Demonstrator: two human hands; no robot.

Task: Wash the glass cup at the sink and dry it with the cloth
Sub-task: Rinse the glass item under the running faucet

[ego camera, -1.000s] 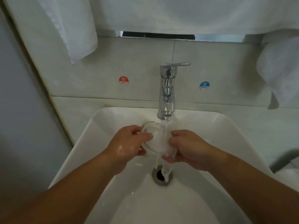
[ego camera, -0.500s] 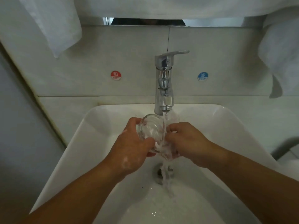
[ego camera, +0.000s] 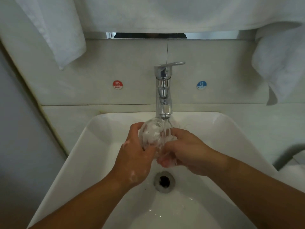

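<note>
Both my left hand (ego camera: 135,156) and right hand (ego camera: 189,151) grasp the glass cup (ego camera: 153,134) under the running tap (ego camera: 163,90), above the sink (ego camera: 99,129).

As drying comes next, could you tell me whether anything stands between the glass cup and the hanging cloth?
Only the faucet, just above the glass cup; up and left toward the cloth, nothing visible.

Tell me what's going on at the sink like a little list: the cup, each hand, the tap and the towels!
cup: glass cup, under the running water
left hand: grips the cup's left side
right hand: holds its right side
tap: on, lever pointing right
sink: white, drain open
towels: left towel and right towel hang above
</note>
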